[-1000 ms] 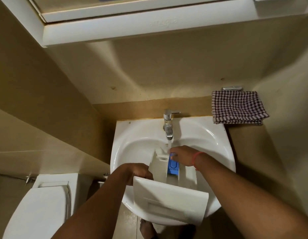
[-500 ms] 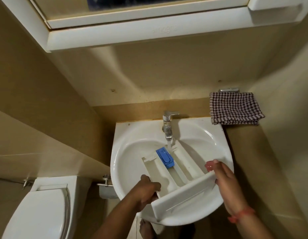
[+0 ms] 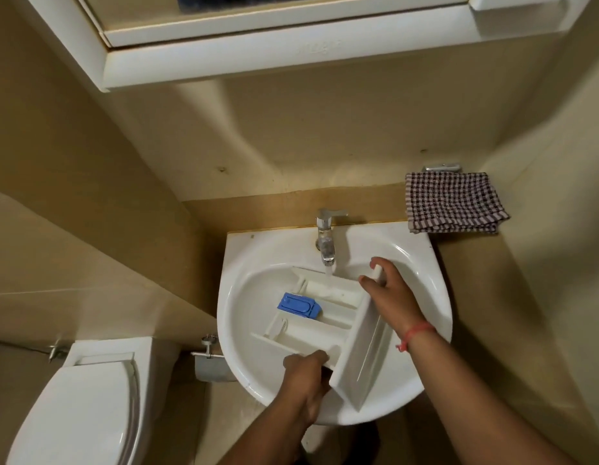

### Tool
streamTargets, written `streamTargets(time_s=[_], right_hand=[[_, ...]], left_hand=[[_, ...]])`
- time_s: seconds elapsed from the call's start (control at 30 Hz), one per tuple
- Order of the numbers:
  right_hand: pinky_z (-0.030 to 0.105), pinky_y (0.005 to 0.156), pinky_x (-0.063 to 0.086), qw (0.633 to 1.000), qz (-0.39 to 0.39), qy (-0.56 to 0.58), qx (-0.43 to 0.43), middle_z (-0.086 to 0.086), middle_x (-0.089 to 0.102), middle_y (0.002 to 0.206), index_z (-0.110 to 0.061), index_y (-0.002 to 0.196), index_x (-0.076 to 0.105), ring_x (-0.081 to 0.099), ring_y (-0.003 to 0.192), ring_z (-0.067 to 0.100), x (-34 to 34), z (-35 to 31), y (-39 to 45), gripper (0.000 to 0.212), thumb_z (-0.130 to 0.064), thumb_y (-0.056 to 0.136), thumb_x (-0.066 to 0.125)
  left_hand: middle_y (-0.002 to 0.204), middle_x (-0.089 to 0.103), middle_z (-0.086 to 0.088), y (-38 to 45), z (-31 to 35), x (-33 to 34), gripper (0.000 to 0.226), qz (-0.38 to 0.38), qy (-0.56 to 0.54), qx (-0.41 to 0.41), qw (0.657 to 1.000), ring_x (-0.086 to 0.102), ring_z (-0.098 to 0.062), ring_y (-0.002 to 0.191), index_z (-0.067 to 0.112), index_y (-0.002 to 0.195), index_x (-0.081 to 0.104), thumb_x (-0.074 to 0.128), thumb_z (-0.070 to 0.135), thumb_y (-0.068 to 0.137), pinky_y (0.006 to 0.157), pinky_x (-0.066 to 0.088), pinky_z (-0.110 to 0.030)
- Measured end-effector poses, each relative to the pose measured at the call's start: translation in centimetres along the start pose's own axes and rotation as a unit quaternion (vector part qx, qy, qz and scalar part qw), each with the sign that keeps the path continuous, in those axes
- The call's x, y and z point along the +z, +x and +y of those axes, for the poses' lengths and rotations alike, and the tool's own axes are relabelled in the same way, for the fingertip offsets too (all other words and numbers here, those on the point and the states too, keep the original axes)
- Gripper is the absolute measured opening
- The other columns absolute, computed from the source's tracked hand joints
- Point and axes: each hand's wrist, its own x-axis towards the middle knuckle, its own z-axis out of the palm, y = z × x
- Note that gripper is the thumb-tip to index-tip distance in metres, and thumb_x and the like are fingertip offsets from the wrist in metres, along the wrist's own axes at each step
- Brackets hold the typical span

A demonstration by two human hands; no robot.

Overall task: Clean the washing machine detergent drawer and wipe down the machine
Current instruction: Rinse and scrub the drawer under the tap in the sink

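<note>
Below, we see the sink (image 3: 244, 297) holding the drawer (image 3: 325, 317), which nearly spans the bowl. Its blue insert (image 3: 298, 305) sits in the middle compartment; the two white compartments beside it show no contents we can make out. Water from the tap (image 3: 326, 243) falls into the far compartment. Our left hand (image 3: 306, 367) grips the drawer's near side where it meets the front panel (image 3: 361, 344), fingers curled round it. Our right hand (image 3: 388, 290) holds the panel's far end, thumb and fingers pinching it. The drawer's long axis runs left to right, open end pointing left, panel at the right. Bare basin remains along the left rim. A checked cloth (image 3: 454, 203) lies beyond the sink's right corner; a toilet (image 3: 83, 404) stands to the left.
</note>
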Motion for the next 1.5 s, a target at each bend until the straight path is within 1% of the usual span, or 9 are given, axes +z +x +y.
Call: streamTargets(time_s=[0.13,0.37,0.57,0.7,0.8,0.9,1.1,1.3,1.5], right_hand=[[0.037,0.116,0.029,0.998,0.022,-0.056,0.009,0.001,0.021,0.161,-0.025,0.156,0.015,0.031,0.144,0.022,0.5,-0.6,1.1,0.077,-0.025,0.093,0.059],[0.026,0.094,0.038,0.994,0.036,-0.108,0.003,0.001,0.011,0.165,-0.029,0.157,-0.002,0.044,0.134,0.03,2.3,-0.2,1.1,0.082,-0.002,0.093,0.043],[0.024,0.089,0.038,0.99,0.027,-0.136,0.013,0.007,0.02,0.163,-0.024,0.158,0.0,0.048,0.13,0.031,2.8,0.0,2.5,0.079,0.0,0.094,0.039],[0.027,0.076,0.038,0.984,0.007,-0.165,0.063,0.018,0.046,0.144,-0.02,0.157,-0.006,0.057,0.103,0.03,2.9,0.9,2.7,0.078,-0.005,0.096,0.039],[0.032,0.083,0.044,0.982,0.027,-0.172,0.07,0.019,0.045,0.145,-0.019,0.157,-0.006,0.055,0.118,0.034,3.3,0.8,2.8,0.078,-0.002,0.095,0.038],[0.036,0.102,0.042,0.979,0.066,-0.191,0.032,0.017,0.036,0.153,-0.017,0.157,-0.002,0.048,0.13,0.033,3.4,0.4,3.0,0.078,0.004,0.093,0.036],[0.039,0.099,0.046,0.971,0.109,-0.213,-0.007,0.016,0.037,0.152,-0.017,0.158,0.003,0.051,0.126,0.033,3.4,0.5,3.0,0.077,0.008,0.092,0.035],[0.039,0.119,0.028,0.899,0.179,-0.375,-0.135,0.02,0.016,0.161,-0.002,0.154,0.019,0.019,0.149,0.034,4.0,-0.8,2.2,0.073,0.003,0.086,0.048],[0.038,0.09,0.043,0.864,0.063,-0.465,-0.184,0.009,0.055,0.114,-0.01,0.113,0.061,0.055,0.106,0.03,9.9,-1.0,-2.7,0.03,-0.012,0.085,0.054]], left_hand=[[0.113,0.065,-0.027,0.7,-0.5,2.4,0.045,-0.022,-0.094,0.003,0.995,0.069,-0.041,0.096,-0.004,0.127,0.044,0.062,-0.009,0.086,0.068,0.061,-0.047],[0.118,0.067,-0.016,2.0,-1.1,2.9,0.045,-0.024,-0.121,-0.008,0.992,0.068,-0.032,0.105,0.007,0.134,0.046,0.065,0.015,0.094,0.085,0.059,-0.044],[0.116,0.056,-0.014,2.0,2.3,-0.8,0.043,0.237,0.075,0.153,0.956,0.057,-0.03,0.101,0.005,0.123,0.044,0.067,0.014,0.088,0.095,0.05,-0.043],[0.12,0.05,-0.014,2.5,3.4,-1.8,0.058,0.283,0.182,0.286,0.897,0.056,-0.033,0.108,0.005,0.125,0.042,0.074,0.012,0.077,0.096,0.051,-0.047],[0.132,0.043,-0.015,2.4,4.9,-2.0,0.064,0.289,0.143,0.248,0.913,0.052,-0.036,0.114,0.004,0.133,0.04,0.073,0.01,0.08,0.099,0.049,-0.047],[0.139,0.045,-0.011,2.2,6.0,-2.8,0.057,0.257,0.198,0.284,0.902,0.05,-0.032,0.123,0.01,0.14,0.039,0.065,0.011,0.09,0.105,0.043,-0.039],[0.148,0.04,-0.009,3.2,7.7,-1.1,0.05,0.051,0.486,0.433,0.757,0.04,-0.026,0.137,0.01,0.142,0.043,0.053,0.005,0.094,0.111,0.032,-0.026],[0.147,0.034,-0.008,5.0,9.3,-0.8,0.054,0.005,0.544,0.4,0.738,0.047,-0.025,0.129,0.006,0.145,0.04,0.056,0.007,0.094,0.105,0.033,-0.02],[0.136,0.044,-0.008,5.4,9.4,-1.6,0.049,-0.004,0.555,0.437,0.708,0.05,-0.022,0.12,0.008,0.139,0.049,0.059,0.006,0.091,0.096,0.034,-0.015]])
